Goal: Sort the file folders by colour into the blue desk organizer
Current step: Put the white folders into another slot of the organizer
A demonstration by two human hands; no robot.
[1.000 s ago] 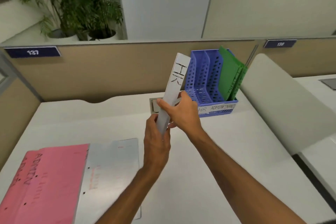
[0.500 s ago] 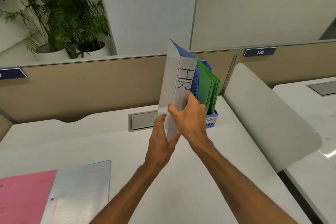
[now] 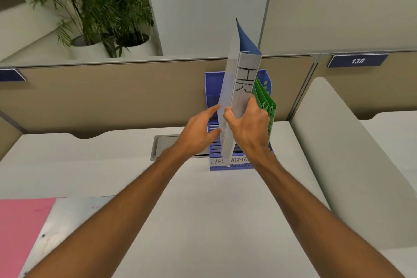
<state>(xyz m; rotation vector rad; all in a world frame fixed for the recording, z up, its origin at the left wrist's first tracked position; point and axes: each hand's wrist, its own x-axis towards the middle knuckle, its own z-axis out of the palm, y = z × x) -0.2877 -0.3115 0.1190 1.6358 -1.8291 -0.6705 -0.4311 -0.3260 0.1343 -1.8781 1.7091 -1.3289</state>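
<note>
A white file folder (image 3: 237, 97) with "HR" written on its spine stands upright over the blue desk organizer (image 3: 212, 88), its lower edge down among the left slots. My right hand (image 3: 248, 126) grips the spine from the right. My left hand (image 3: 198, 131) rests against the folder's left face with straight fingers. Green folders (image 3: 267, 106) stand in the organizer's right slot. The organizer's front label (image 3: 228, 161) reads "HR" and "ADMI". A pink folder (image 3: 20, 232) and a white folder (image 3: 67, 225) lie flat at the lower left of the desk.
The organizer stands against a beige partition (image 3: 112, 97) at the back of the white desk (image 3: 214, 221). A metal cable flap (image 3: 167, 146) lies left of it. A grey curved divider (image 3: 338, 153) rises on the right. Potted plants (image 3: 97, 7) stand behind the partition.
The white folder has moved forward and down over the organizer's left slots. My left hand has loosened from gripping its lower edge to resting on its side. The camera came closer.
</note>
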